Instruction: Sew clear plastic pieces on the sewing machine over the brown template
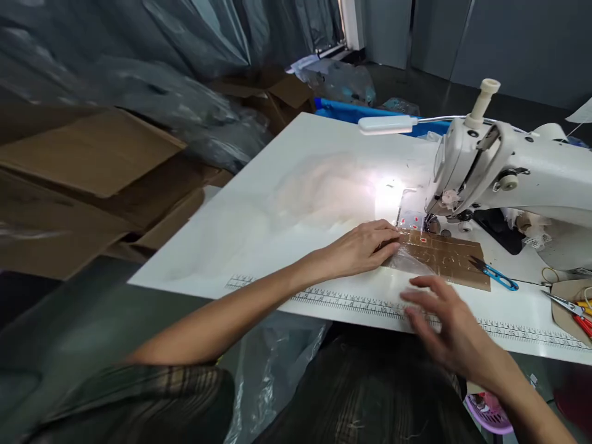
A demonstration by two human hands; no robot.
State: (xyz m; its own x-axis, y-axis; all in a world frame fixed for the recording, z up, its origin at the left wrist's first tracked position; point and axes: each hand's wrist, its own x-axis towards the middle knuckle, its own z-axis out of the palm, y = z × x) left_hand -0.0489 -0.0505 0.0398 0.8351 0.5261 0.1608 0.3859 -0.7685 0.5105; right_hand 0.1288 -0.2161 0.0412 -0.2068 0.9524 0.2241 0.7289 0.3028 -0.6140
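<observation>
My left hand (365,248) lies palm down on the sewing table, its fingers stretched out over the edge of a clear plastic sheet (413,261). My right hand (446,324) is slightly blurred and hovers above the front edge, fingers apart, with nothing visible in it. Under the plastic is a brown taped panel (456,259). Just beyond the left fingertips is the needle area of a white sewing machine (522,166), where a clear piece with small red marks (409,220) lies. Blue-handled thread snips (497,274) rest on the panel's right side.
A printed ruler (342,302) runs along the front of the white table (240,222). Scissors (567,303) lie at the far right. A lamp (387,125) shines beside the machine. Open cardboard boxes (87,154) and plastic wrapping stand left, and a purple basket (490,418) is below right.
</observation>
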